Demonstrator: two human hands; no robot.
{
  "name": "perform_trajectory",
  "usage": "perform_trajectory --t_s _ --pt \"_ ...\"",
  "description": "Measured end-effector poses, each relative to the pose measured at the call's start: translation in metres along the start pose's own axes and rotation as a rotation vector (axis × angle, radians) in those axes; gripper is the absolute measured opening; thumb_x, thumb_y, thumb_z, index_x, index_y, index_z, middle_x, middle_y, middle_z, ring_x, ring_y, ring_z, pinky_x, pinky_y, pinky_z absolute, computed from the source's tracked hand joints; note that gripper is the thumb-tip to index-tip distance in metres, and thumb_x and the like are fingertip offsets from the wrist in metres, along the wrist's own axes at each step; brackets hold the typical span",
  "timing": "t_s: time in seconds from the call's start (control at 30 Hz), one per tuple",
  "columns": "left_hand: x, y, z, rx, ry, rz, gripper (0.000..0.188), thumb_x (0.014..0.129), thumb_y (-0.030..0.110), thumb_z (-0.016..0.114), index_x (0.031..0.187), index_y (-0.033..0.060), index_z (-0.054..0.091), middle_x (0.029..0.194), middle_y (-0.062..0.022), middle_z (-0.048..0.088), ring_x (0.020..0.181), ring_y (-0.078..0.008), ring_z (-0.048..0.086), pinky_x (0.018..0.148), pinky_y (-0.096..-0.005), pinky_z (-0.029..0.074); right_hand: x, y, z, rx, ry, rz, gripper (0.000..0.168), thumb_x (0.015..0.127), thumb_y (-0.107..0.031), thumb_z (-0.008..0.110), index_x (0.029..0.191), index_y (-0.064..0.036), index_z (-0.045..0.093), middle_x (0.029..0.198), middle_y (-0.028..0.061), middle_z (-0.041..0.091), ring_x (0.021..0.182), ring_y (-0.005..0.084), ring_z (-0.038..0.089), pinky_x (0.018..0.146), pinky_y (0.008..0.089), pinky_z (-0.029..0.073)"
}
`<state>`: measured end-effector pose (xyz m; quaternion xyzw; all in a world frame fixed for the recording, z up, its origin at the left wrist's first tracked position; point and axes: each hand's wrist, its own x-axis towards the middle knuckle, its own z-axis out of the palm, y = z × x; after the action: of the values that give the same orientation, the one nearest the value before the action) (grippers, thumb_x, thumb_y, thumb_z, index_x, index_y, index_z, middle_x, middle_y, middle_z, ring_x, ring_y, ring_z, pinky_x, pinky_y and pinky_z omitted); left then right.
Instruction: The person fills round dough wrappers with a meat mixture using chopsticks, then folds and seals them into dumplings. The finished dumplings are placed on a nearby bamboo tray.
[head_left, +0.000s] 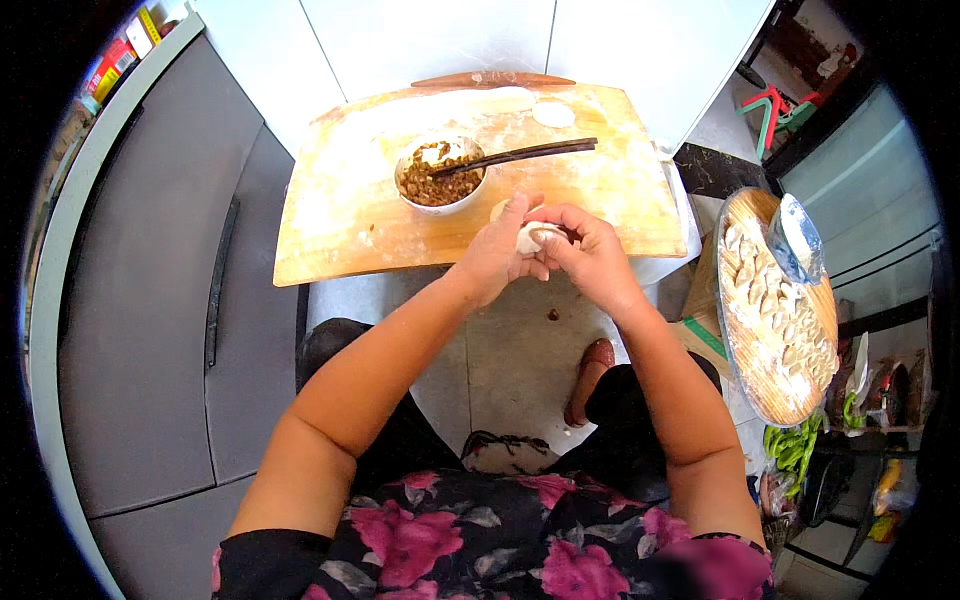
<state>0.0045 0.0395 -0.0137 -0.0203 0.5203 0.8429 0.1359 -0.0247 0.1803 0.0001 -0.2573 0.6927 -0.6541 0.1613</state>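
Between my two hands is a dumpling (537, 235) of pale dough, partly folded. My left hand (496, 251) cups it from the left, while the fingers of my right hand (589, 247) pinch its edge. Both hands are over the front edge of a floury wooden board (345, 244). Left of them stands a white bowl (448, 204) of brown chopped filling (431, 184), with dark chopsticks (525, 153) resting across its rim. Toward the board's back lie a flat round wrapper (553, 115), a roll of dough (502, 100) and a wooden rolling pin (491, 79).
At the right, a round tray (806, 390) holds many shaped dumplings (772, 300) and a metal bowl (799, 240). Below it are green peppers (795, 450). A grey refrigerator (150, 300) stands close on the left. White panels (442, 45) rise behind the board.
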Motion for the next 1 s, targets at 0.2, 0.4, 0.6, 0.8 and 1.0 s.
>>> perform_trajectory --t_s 0.2,0.4,0.6,0.8,1.0 --pt "-0.002 -0.001 0.003 0.132 0.000 0.096 0.060 0.090 0.052 0.021 0.124 0.0051 0.036 0.108 -0.0102 0.050 0.097 -0.0172 0.048 0.069 -0.0270 0.047 -0.004 -0.005 -0.004 -0.299 0.058 -0.206 0.012 0.080 -0.007 0.056 0.088 -0.002 0.063 0.087 0.0062 0.061 0.079 0.0153 0.057 0.071 0.0265 0.045" --pt "-0.001 0.010 0.030 -0.129 -0.102 -0.188 0.065 0.090 0.053 0.015 0.125 0.0029 0.036 0.107 -0.0164 0.054 0.085 -0.0225 0.058 0.074 -0.0291 0.048 -0.017 -0.022 -0.054 -0.298 0.299 -0.274 0.011 0.077 -0.009 0.060 0.084 -0.001 0.064 0.085 0.0070 0.063 0.080 0.0145 0.057 0.074 0.0257 0.044" --pt "0.004 -0.003 0.034 -0.035 -0.097 -0.208 0.066 0.089 0.054 0.020 0.126 0.0030 0.037 0.104 -0.0142 0.057 0.079 -0.0193 0.060 0.067 -0.0258 0.049 -0.104 -0.017 -0.151 -0.089 0.880 -0.178 0.016 0.079 -0.010 0.060 0.091 0.000 0.064 0.084 0.0033 0.063 0.077 0.0095 0.056 0.071 0.0227 0.044" --pt "0.007 -0.022 0.035 0.041 -0.097 -0.329 0.062 0.091 0.049 0.014 0.122 0.0020 0.040 0.099 -0.0126 0.059 0.079 -0.0181 0.059 0.069 -0.0272 0.047 -0.251 0.048 -0.288 -0.466 1.562 0.024 0.014 0.079 -0.011 0.060 0.088 0.000 0.064 0.071 0.0023 0.062 0.062 0.0069 0.052 0.059 0.0212 0.042" --pt "0.012 -0.041 0.036 0.128 -0.059 -0.376 0.061 0.091 0.050 0.017 0.120 0.0033 0.044 0.097 -0.0103 0.060 0.079 -0.0168 0.059 0.069 -0.0264 0.047 -0.320 0.090 -0.364 -0.777 1.850 0.253 0.017 0.074 -0.018 0.064 0.081 -0.002 0.066 0.067 0.0109 0.063 0.059 0.0180 0.058 0.060 0.0305 0.045"
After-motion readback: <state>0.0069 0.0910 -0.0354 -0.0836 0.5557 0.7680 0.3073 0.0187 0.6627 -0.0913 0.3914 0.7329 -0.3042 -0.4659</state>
